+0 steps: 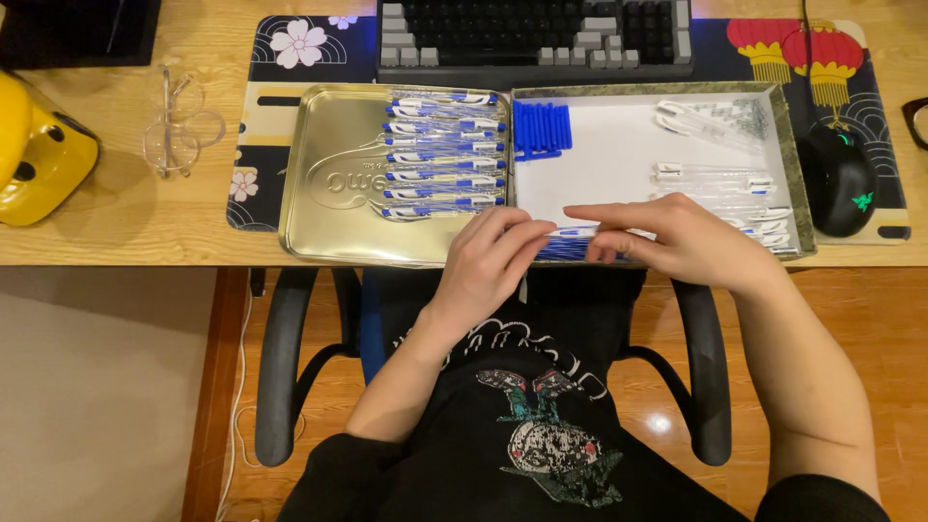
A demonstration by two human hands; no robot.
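Head view: both hands meet at the near edge of a white-lined tray [619, 159] on the worktop [126, 217]; the left hand [493, 256] and right hand [667, 237] pinch a blue-and-clear pen [570, 232] between them; a row of finished pens [445, 155] fills the gold tin lid [329, 184], while blue caps [541, 128] and clear barrels [715, 179] remain loose, suggesting assembly roughly midway.

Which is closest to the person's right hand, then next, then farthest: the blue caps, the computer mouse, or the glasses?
From the right hand:
1. Blue caps, just up-left in the box.
2. Computer mouse, off to the right.
3. Glasses, far left on the desk.
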